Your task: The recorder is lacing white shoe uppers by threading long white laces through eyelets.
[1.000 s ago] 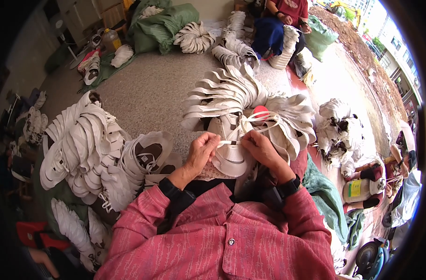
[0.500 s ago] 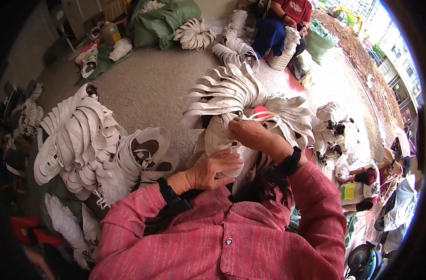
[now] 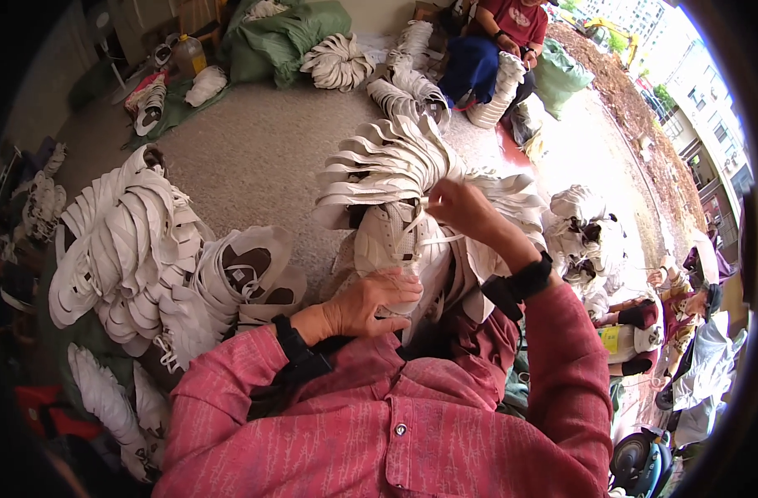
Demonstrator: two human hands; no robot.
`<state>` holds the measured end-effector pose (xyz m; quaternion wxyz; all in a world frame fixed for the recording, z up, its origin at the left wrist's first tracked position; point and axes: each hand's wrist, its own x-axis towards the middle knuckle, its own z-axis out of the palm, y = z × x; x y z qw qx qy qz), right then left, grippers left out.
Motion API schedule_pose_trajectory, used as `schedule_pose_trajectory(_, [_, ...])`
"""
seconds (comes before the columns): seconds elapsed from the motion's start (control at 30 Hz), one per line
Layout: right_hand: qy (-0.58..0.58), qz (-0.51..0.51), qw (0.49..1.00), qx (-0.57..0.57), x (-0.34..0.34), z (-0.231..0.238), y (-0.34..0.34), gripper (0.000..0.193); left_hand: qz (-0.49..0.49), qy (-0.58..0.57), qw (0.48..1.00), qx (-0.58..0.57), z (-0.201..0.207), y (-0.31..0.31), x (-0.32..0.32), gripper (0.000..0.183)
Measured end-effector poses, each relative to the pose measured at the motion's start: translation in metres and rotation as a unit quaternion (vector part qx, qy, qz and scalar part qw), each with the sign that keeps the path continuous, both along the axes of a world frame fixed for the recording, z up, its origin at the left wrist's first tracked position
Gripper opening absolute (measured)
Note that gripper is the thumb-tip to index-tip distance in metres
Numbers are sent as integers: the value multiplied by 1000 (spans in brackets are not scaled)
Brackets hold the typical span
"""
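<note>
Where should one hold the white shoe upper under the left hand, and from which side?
I would grip the shoe upper by its toe, from the left: the toe points toward the shirt; the left hand there leaves the lace clear.

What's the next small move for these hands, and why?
Probably a gentle pull on the white lace with the right hand: it seems to pinch the lace, a loose-looking stretch shows beside the shoe upper, and the left hand rests on that upper's near end, so could steady it.
</note>
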<state>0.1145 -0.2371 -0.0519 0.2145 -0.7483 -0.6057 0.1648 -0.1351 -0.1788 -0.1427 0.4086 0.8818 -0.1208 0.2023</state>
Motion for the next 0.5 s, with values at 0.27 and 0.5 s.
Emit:
schedule_pose_trajectory(0.27, [286,-3,958,18,-15,33,-23,37,-36,-37,999,1,5,1,19,30])
schedule_pose_trajectory(0.5, [535,-5,840,90,-34,58,-32,50,156,-38,930,-331,49,11,21,31])
